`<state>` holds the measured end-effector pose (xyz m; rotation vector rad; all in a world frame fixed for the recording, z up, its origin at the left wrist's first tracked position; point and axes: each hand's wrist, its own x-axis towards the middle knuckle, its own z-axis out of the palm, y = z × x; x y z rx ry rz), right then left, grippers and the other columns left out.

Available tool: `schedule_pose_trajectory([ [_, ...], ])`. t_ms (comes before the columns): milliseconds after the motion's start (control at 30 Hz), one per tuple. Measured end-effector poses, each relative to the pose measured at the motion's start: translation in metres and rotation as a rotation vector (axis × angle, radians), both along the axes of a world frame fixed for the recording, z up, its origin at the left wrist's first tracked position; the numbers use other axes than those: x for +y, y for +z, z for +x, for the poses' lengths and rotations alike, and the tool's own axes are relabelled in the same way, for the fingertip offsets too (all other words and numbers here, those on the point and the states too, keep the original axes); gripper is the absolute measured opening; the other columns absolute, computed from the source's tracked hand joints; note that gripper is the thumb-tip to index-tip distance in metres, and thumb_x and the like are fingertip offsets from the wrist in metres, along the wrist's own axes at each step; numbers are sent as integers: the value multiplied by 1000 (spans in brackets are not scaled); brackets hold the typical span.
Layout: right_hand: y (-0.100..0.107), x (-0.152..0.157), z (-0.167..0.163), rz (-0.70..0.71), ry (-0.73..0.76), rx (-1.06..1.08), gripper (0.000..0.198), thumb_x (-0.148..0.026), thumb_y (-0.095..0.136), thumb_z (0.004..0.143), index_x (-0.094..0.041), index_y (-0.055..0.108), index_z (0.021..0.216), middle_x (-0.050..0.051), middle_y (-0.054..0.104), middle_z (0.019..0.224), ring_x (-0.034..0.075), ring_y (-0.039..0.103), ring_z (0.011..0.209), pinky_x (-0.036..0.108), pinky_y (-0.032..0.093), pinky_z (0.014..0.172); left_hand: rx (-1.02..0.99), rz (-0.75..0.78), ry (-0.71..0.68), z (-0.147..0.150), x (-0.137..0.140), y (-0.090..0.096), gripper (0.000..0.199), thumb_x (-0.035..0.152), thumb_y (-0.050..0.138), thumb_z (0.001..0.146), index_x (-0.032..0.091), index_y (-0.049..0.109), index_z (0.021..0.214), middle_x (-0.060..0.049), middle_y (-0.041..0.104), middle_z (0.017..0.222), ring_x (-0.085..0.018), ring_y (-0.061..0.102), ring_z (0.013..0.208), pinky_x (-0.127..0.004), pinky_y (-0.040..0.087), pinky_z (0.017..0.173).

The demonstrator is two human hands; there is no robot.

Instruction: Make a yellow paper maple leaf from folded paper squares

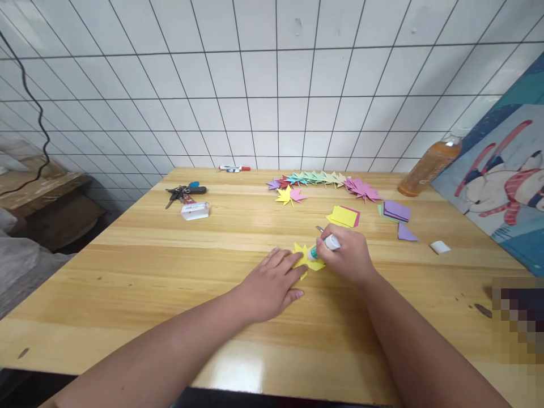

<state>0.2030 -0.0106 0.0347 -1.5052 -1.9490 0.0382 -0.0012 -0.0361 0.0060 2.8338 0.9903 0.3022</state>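
Note:
A yellow paper star (pixel 315 265) lies flat on the wooden table in front of me. My left hand (pixel 276 281) rests on the table with its fingers spread, the fingertips pressing on the star's left side. In my right hand (pixel 349 252) is a white and green glue stick (pixel 331 243), tilted so that its tip meets the star. Just behind that hand a small metal blade (pixel 319 228) shows in part. Farther back sit a yellow paper star (pixel 285 196) and a pink one (pixel 297 195), side by side.
Several folded paper stars (pixel 317 179) form a row near the wall. Yellow sheets (pixel 343 216), purple sheets (pixel 396 210) and a white eraser (pixel 440 247) lie right. A drink bottle (pixel 431 167) leans by a picture panel. Keys (pixel 182 192), a small box (pixel 195 211) and markers (pixel 234 168) are left.

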Motion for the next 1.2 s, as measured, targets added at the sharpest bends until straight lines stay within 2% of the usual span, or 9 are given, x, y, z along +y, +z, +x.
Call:
schedule_pose_trajectory([
  [167, -3, -1, -10, -83, 79, -170, 12, -29, 49, 75, -21, 52, 67, -2, 58, 61, 14, 52, 58, 23, 29, 55, 37, 17, 6, 5, -3, 2, 41, 41, 41, 89, 21, 45, 125, -8, 48, 124, -24, 40, 114, -43, 23, 105],
  [367, -7, 4, -11, -72, 54, -300, 12, -30, 50, 77, -21, 54, 70, -1, 59, 61, 14, 52, 58, 24, 24, 53, 46, 22, 25, 7, -3, 2, 41, 41, 43, 88, 23, 44, 125, -6, 50, 120, -24, 40, 113, -44, 18, 106],
  [633, -8, 4, -7, 122, 16, -451, 17, -28, 48, 78, -20, 52, 64, 0, 58, 60, 14, 51, 58, 26, 24, 54, 52, 25, 23, 5, -3, 4, 41, 39, 43, 89, 24, 43, 126, -4, 51, 123, -24, 39, 115, -44, 18, 106],
  [767, -6, 2, 5, 259, -126, -330, 18, -30, 50, 76, -19, 52, 62, 0, 56, 55, 14, 51, 55, 24, 27, 54, 48, 41, 12, 3, -1, 2, 34, 33, 41, 91, 26, 45, 124, -3, 52, 123, -23, 38, 119, -42, 22, 103],
  [833, -5, -1, 6, 284, -117, -242, 17, -31, 51, 74, -19, 53, 63, -1, 56, 54, 13, 51, 54, 23, 28, 54, 45, 37, 7, 3, -1, 2, 33, 34, 40, 92, 25, 46, 122, -3, 51, 124, -23, 37, 121, -41, 23, 103],
  [1000, -7, -5, -10, 100, 32, -242, 15, -31, 52, 75, -20, 53, 65, -3, 59, 58, 12, 53, 56, 23, 28, 54, 43, 28, 15, 5, -1, 1, 33, 35, 40, 91, 24, 46, 121, -4, 52, 123, -22, 40, 118, -44, 19, 105],
  [1100, -10, -3, -18, 19, 46, -305, 15, -31, 52, 76, -20, 53, 66, -2, 60, 60, 13, 53, 56, 24, 26, 53, 41, 22, 17, 5, -1, 1, 34, 34, 42, 90, 23, 44, 123, -5, 51, 124, -22, 40, 117, -45, 17, 106],
  [1200, -12, 1, -19, 21, 20, -329, 14, -31, 51, 76, -20, 54, 67, -1, 59, 60, 13, 53, 56, 24, 25, 53, 32, 18, 11, 6, -1, 1, 32, 34, 43, 90, 23, 47, 120, -4, 51, 123, -22, 41, 117, -44, 18, 106],
])
